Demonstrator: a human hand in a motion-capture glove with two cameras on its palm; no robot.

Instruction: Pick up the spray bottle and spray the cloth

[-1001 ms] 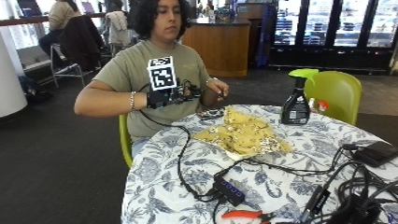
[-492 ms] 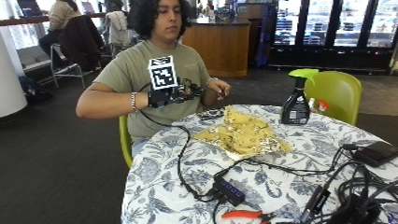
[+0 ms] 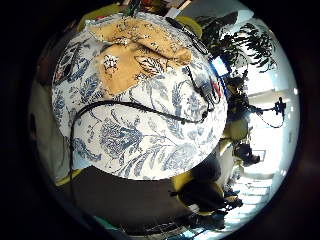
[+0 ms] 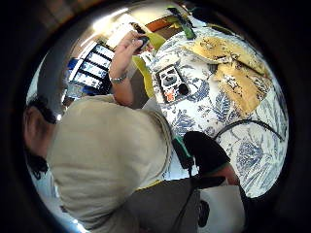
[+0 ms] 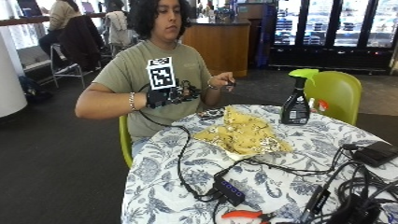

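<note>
The bottle [image 5: 296,98] stands upright on the table [image 5: 187,154], well apart from the gloved right hand [image 5: 165,97], beyond the cloth [image 5: 244,133] between them. That hand hovers at chest height, empty, fingers loosely curled. Step 1, the reach, looks unstarted; next it must cross the cloth and grip the bottle.

No readable text, brands or numbers anywhere. The bottle [image 5: 296,104] label, far side of the cloth [image 5: 244,134], shows only illegible marks; nothing legible elsewhere on the surface [image 5: 273,186].
</note>
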